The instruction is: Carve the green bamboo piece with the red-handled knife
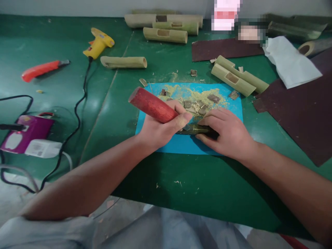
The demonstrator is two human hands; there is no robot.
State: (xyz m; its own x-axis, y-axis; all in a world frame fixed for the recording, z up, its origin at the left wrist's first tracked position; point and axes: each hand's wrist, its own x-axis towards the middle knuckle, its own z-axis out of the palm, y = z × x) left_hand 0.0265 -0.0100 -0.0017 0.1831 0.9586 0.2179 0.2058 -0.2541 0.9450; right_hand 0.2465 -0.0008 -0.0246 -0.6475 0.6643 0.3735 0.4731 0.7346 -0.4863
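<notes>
My left hand [162, 128] is closed round a tool with a thick red wooden handle [151, 104], which slants up to the left. The tool's working end is hidden under my fingers. My right hand [227, 133] lies curled over a dark bamboo piece [193, 129] and presses it onto a blue mat [186, 143]. Sawdust and small cut bamboo chips [199, 100] lie on the mat's far half.
On the green table [64, 86] lie a yellow glue gun [98, 43], an orange utility knife [41, 69], several slotted bamboo tubes [166, 34], two more tubes [238, 79], dark sandpaper sheets [298, 110], white paper [290, 62] and a purple box [28, 133] with cables.
</notes>
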